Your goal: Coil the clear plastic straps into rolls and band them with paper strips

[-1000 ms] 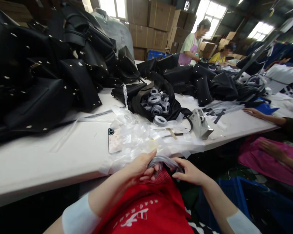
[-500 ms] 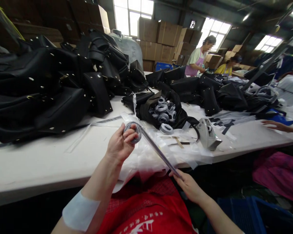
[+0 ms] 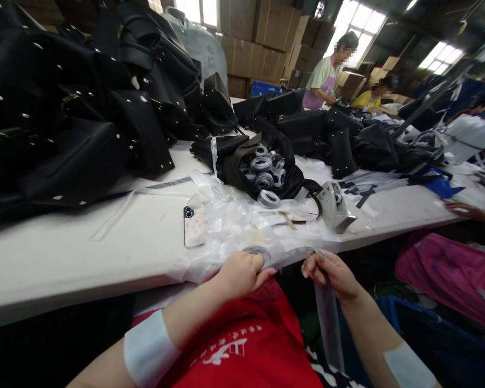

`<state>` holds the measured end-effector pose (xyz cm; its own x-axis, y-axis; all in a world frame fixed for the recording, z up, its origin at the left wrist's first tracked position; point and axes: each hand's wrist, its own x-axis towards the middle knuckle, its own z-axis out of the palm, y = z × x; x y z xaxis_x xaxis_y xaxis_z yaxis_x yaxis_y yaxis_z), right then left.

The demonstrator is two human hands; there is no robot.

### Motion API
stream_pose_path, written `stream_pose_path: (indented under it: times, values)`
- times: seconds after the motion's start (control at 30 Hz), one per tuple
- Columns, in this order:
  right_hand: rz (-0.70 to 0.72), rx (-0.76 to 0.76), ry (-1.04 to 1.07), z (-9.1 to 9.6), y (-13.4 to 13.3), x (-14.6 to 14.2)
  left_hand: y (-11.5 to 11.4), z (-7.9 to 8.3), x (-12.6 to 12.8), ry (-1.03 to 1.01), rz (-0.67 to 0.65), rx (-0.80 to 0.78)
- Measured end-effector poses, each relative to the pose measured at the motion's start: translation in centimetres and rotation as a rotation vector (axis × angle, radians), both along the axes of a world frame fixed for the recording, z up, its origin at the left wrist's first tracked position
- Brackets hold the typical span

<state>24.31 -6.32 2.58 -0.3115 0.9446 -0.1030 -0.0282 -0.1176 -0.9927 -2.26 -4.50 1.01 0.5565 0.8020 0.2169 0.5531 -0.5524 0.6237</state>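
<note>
My left hand [image 3: 240, 274] is closed on a rolled grey strap [image 3: 259, 251] at the front edge of the table, its coils showing past the fingers. To its right, my right hand [image 3: 336, 274] has its fingers pinched on a translucent strip [image 3: 329, 328] that hangs down below the table edge. A stretch of pale strip shows between the two hands; whether it belongs to the roll I cannot tell. Beyond them a black bag [image 3: 236, 170] lies open, holding several rolled grey straps [image 3: 263, 181]. One more roll [image 3: 269, 199] lies at its near side.
Clear plastic wrappers [image 3: 226, 215] cover the white table [image 3: 141, 237] beside a phone [image 3: 194, 229]. A grey tape dispenser [image 3: 334, 207] stands at right. Black bags [image 3: 76, 156] are heaped at left and at the back. A co-worker's hand [image 3: 464, 209] rests far right; two people work behind.
My left hand has moved down and right with the rolled strap, uncovering the phone. My right hand has risen, and a translucent strip now hangs from it. The long strap stretch no longer shows.
</note>
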Motion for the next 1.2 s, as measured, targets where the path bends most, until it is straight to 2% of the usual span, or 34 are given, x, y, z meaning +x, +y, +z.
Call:
stream_pose_path:
  times: [0.1,0.17,0.23,0.33,0.43,0.53,0.63,0.7,0.83,0.93,1.07,1.13,1.2]
  values:
    - [0.141,0.014,-0.329,-1.0,0.9,0.6,-0.1,1.3,-0.4,-0.211,-0.019,-0.427]
    - [0.215,0.084,-0.534,-1.4,1.2,0.6,0.3,1.9,-1.0,-0.416,-0.059,-0.761]
    - [0.245,0.152,-0.664,-1.8,1.2,0.6,0.7,2.3,-1.7,-0.607,-0.09,-1.031]
    - [0.292,0.172,-0.691,-2.3,0.9,0.7,1.2,2.4,-2.5,-0.847,-0.066,-1.282]
    - [0.344,0.078,-0.505,-2.7,0.3,0.5,1.9,2.7,-2.9,-1.006,-0.004,-1.42]
    - [0.23,0.067,-0.411,-3.0,-0.4,-0.2,2.5,3.6,-3.1,-1.108,0.045,-1.456]
    - [0.011,0.142,-0.507,-3.0,-0.8,-0.9,3.0,4.6,-3.1,-1.206,0.092,-1.447]
    - [-0.046,0.173,-0.558,-2.9,-0.8,-1.1,3.3,5.1,-3.3,-1.262,0.117,-1.453]
    - [0.123,0.099,-0.576,-3.1,-1.1,-1.3,3.8,5.7,-4.1,-1.402,0.102,-1.443]
    - [0.237,0.001,-0.482,-3.9,-1.8,-2.2,4.3,6.1,-4.7,-1.543,0.091,-1.403]
    - [0.32,-0.042,-0.351,-4.4,-2.8,-4.5,5.2,6.5,-4.4,-1.703,0.117,-1.313]
    - [0.361,-0.04,-0.304,-4.1,-3.1,-5.9,5.7,6.1,-3.5,-1.71,0.172,-1.162]
    - [0.409,-0.015,-0.274,-3.3,-3.2,-7.2,5.9,5.0,-2.2,-1.584,0.28,-0.867]
